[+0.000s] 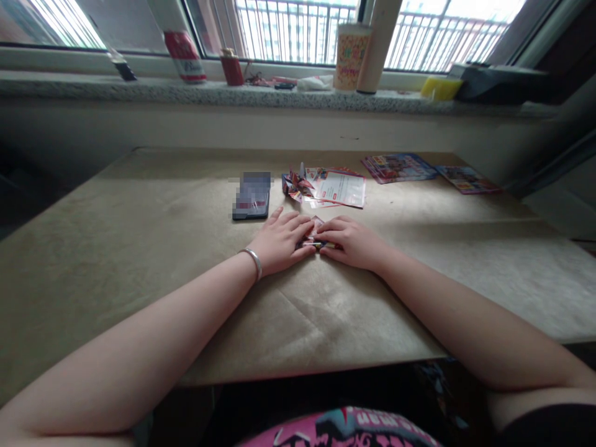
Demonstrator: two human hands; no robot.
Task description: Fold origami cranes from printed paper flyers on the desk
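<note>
A small piece of colourful printed paper (317, 223) lies on the table before me, with a folded strip along its near edge. My left hand (283, 241) holds its left side, the thumb at the near edge and the fingers laid over the top. On the right side, my right hand (352, 243) grips the same paper between thumb and fingers. Both hands cover much of it, so its full shape is hidden. Just beyond them stand a folded paper figure (298, 185) with pointed parts and a pile of printed sheets (342, 187).
A dark phone (252, 195) lies left of the paper figure. Glossy printed packets (400, 167) and another group of packets (468, 179) lie at the back right of the table (139, 248). The windowsill holds a can (184, 57), a paper cup (352, 57) and a yellow object (440, 89).
</note>
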